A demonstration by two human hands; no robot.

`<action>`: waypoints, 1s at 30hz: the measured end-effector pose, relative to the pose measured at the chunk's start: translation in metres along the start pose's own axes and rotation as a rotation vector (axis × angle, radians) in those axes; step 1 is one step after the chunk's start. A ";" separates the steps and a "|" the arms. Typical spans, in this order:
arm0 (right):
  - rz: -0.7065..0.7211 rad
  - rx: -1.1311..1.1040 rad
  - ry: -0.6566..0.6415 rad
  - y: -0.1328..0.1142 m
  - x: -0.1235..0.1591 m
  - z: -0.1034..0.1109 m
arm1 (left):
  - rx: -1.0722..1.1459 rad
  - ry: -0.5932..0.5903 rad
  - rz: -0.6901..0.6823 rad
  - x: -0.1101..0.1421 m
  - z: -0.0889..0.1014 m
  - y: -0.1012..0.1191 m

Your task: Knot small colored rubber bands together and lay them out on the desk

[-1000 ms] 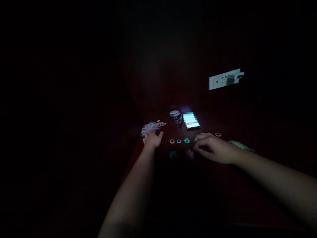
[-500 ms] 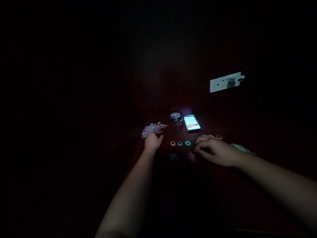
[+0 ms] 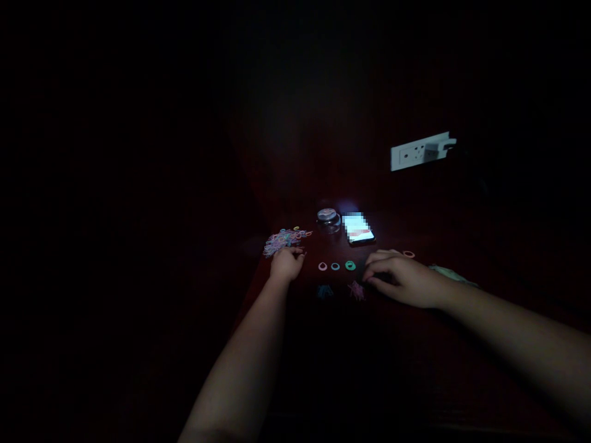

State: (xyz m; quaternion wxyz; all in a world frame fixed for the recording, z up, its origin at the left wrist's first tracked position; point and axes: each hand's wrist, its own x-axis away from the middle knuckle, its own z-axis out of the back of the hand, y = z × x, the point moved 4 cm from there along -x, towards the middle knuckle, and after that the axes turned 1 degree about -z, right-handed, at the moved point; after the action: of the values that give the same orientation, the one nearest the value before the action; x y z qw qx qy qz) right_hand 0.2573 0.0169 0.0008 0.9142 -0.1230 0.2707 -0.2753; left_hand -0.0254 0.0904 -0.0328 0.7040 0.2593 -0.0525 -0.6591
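My left hand (image 3: 286,264) is at the near edge of a loose heap of small coloured elastic hair bands (image 3: 281,241). Its thumb and fingers are drawn together in a pinch; whatever is between them is too small and dark to make out. My right hand (image 3: 401,280) rests on the dark table, fingers loosely bent and apart, with nothing visible in it. Just left of its fingertips lies a small pile of pink bands (image 3: 356,290). Farther left is a blue pile (image 3: 324,291). Above these piles, a pink ring (image 3: 322,266), a blue ring (image 3: 335,267) and a green ring (image 3: 350,266) form a row.
A lidded clear jar (image 3: 328,220) stands behind the rings, beside a phone (image 3: 358,227) with its screen lit. Beyond my right hand lie an orange ring (image 3: 409,254) and a pale, crumpled item (image 3: 450,274). A socket panel (image 3: 419,152) with a plug is on the wall.
My left hand has drawn back slightly from the heap, its fingers now closer together. My right hand has hardly moved, and the rings and piles stay where they were.
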 end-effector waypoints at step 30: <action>-0.046 0.014 0.094 -0.001 0.000 0.003 | 0.135 -0.067 -0.410 0.035 0.012 0.072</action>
State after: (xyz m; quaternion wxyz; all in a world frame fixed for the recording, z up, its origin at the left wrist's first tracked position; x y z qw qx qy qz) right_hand 0.2585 0.0161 0.0041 0.8948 -0.1095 0.3086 -0.3036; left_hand 0.0393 0.0535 -0.0008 0.5341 0.2890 -0.0661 -0.7917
